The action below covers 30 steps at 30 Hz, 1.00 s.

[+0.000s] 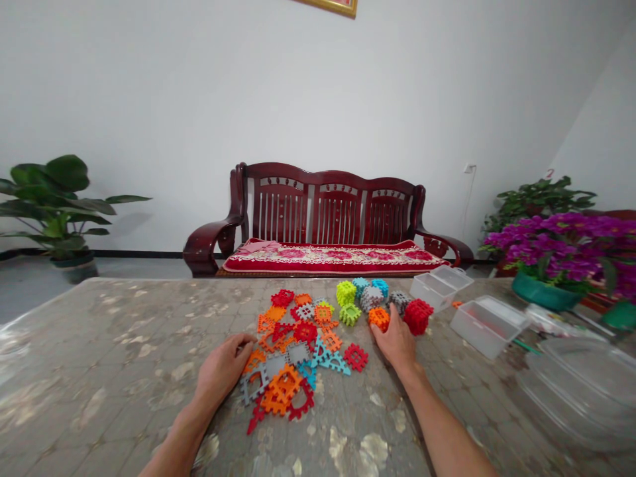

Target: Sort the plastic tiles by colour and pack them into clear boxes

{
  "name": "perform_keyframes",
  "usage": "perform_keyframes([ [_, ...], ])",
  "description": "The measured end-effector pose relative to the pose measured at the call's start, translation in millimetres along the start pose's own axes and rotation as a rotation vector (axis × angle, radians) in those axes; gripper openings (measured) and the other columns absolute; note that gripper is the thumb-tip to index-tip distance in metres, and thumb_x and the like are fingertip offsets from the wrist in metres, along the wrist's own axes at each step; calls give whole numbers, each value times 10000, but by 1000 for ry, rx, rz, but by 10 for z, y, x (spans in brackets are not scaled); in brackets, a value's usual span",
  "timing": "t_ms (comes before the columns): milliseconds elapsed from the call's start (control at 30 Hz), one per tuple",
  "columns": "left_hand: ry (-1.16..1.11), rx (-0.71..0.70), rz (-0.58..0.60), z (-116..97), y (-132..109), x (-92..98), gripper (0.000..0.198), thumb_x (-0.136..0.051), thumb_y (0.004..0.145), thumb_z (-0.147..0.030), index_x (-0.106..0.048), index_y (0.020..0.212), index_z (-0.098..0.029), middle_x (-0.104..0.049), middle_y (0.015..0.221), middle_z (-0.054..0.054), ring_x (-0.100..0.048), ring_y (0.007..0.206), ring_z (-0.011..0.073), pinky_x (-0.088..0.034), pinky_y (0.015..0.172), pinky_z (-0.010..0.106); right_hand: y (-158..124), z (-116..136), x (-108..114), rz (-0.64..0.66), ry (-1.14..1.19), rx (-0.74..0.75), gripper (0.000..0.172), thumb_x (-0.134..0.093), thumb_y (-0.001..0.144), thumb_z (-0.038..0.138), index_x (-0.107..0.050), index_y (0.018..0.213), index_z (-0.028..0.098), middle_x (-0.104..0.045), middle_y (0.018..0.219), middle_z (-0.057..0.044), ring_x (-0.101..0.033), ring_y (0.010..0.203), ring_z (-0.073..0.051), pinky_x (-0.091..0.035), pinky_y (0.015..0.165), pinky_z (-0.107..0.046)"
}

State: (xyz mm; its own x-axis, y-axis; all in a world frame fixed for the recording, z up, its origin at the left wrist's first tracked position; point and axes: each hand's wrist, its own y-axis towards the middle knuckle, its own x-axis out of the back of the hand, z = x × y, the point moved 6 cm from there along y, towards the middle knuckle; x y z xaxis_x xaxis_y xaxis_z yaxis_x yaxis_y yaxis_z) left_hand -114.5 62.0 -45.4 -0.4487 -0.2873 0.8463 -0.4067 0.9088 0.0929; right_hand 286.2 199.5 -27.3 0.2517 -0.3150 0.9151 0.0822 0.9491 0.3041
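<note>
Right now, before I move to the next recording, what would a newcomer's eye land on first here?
The bright heap of interlocking plastic pieces in orange, red, grey and teal comes first, on the mottled table between the left hand and right hand, which touches an orange cube. Behind stands a dark red wooden bench with a floral cushion, and magenta flowers blaze at right.

On the tabletop [99, 344], the left hand [223, 370] rests against a pile of flat interlocking plastic pieces [288, 344], while the right hand [395, 341] has its fingers on an orange cube [379, 318] just beside a red cube [418, 317].
</note>
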Motion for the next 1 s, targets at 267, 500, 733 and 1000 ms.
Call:
perform_keyframes([
  [267, -21, -28, -1, 19, 12, -17, 290, -459, 900, -359, -728, 986, -293, -780, 1002, -14, -709, 900, 186, -462, 714, 218, -15, 0, -25, -8, 8, 24, 758, -568, 894, 450, -297, 1506, 95, -642, 1264, -208, -626, 1136, -312, -473, 921, -375],
  [500, -25, -22, -12, -31, -18, 7, 275, -462, 914, -354, -723, 968, -284, -775, 1026, -8, -699, 940, 187, -458, 745, 225, -128, 6, 145, -210, 35, 91, 664, -560, 888, 435, -412, 1440, 99, -603, 1276, -189, -556, 1169, -314, -431, 985, -392],
  [733, -40, -8, -9, -54, -34, 16, 268, -466, 905, -324, -725, 958, -275, -770, 1020, -6, -695, 928, 181, -450, 724, 225, -530, 563, 87, -56, 343, 474, 356, -526, 887, 259, -643, 1216, 194, -672, 1197, -94, -575, 1142, -241, -420, 1042, -378],
  [1000, -52, -4, -11, -80, -55, 43, 272, -470, 907, -316, -731, 958, -262, -768, 1011, 9, -696, 921, 189, -449, 722, 233, -749, 1236, 53, 193, 432, 614, 350, -545, 867, 187, -678, 1189, 218, -697, 1212, -48, -582, 1139, -219, -425, 1021, -353],
])
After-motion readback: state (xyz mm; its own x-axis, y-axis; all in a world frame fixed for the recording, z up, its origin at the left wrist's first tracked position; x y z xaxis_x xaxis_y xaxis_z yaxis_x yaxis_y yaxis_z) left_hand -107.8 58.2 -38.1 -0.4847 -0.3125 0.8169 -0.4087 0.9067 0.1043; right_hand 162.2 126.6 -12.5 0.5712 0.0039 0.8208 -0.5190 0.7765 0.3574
